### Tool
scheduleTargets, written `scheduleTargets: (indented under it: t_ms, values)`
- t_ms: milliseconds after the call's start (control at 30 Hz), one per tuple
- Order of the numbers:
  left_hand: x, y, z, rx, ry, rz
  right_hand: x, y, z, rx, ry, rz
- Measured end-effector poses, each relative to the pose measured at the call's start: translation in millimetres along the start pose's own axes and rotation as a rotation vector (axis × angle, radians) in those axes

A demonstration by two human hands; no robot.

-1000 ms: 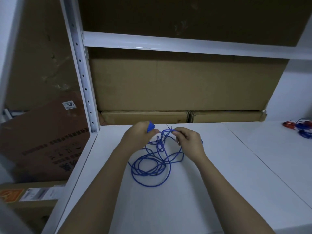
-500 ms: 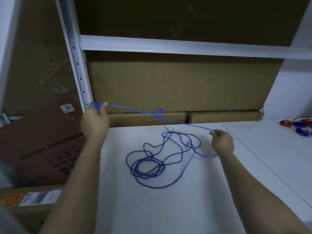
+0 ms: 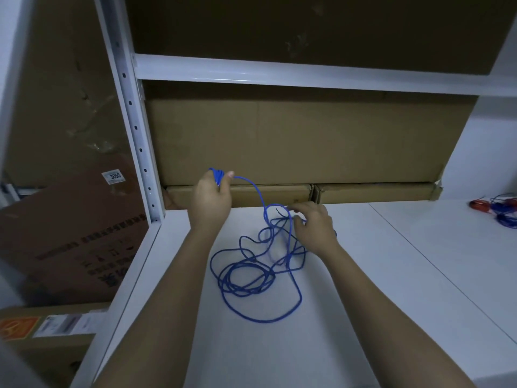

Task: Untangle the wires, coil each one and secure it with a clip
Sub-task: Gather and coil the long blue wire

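A long blue wire point(image 3: 251, 278) lies in loose tangled loops on the white shelf point(image 3: 391, 289). My left hand point(image 3: 212, 197) is raised above the shelf's back edge and grips a small bundle of the wire's turns. From it one strand arcs down to my right hand point(image 3: 314, 229), which pinches the wire just above the tangle. No clip can be made out in either hand.
Flat cardboard boxes point(image 3: 293, 141) fill the back of the shelf under a white crossbar. A white perforated upright point(image 3: 134, 130) stands at the left, with more cartons point(image 3: 70, 233) beyond it. Red and blue wires point(image 3: 498, 210) lie at the far right of the shelf.
My left hand, stretched far left with the wire taut half a second ago, has swung back toward the middle. My right hand moved left to the tangle, and the strand between them went slack.
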State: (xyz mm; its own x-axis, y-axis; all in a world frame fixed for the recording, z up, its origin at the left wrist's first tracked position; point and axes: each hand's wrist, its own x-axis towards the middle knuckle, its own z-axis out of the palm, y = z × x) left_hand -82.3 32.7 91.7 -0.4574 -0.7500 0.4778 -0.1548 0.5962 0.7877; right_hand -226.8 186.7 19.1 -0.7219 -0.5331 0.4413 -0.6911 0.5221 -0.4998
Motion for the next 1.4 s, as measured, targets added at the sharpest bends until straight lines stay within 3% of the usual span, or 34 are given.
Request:
scheduleTargets:
  t_ms: [100,200,300,467,633,800,900,1067,1267,1400]
  values:
    - [1.2,-4.1,3.6,-0.051,0.002,0.042,-6.5,-28.7,-6.7,0.339,0.011,0.003]
    - [0.2,-3.8,7.2,-0.080,0.006,0.079,-13.9,-61.1,-12.6,0.742,-0.206,0.121]
    - [-0.9,-0.1,8.7,-0.105,0.012,0.096,-14.9,-70.7,-6.3,0.630,-0.272,0.017]
    - [8.2,-4.9,-5.1,-0.147,0.077,0.019,-13.5,-51.9,-9.3,0.549,-0.094,0.027]
    - [18.6,-20.1,-21.2,-0.172,0.119,-0.042,-16.7,-22.9,-18.5,-0.018,-0.115,-0.012]
    - [9.4,-20.4,-14.6,-0.138,0.049,-0.068,-18.7,-10.9,-8.4,-0.046,-0.091,0.046]
    - [5.8,-25.8,-9.3,-0.130,0.055,-0.094,-19.9,-14.7,-3.2,0.075,-0.069,0.049]
    - [6.0,-30.1,-4.4,-0.125,0.071,-0.120,-30.7,-31.1,-4.4,0.220,-0.230,-0.023]
    - [7.1,-36.7,1.2,-0.101,0.046,-0.129,-47.3,-65.5,-24.1,0.721,-0.291,-0.002]
    - [8.1,-38.9,1.7,-0.091,0.024,-0.120,-38.3,-75.0,-31.4,0.788,-0.131,0.107]
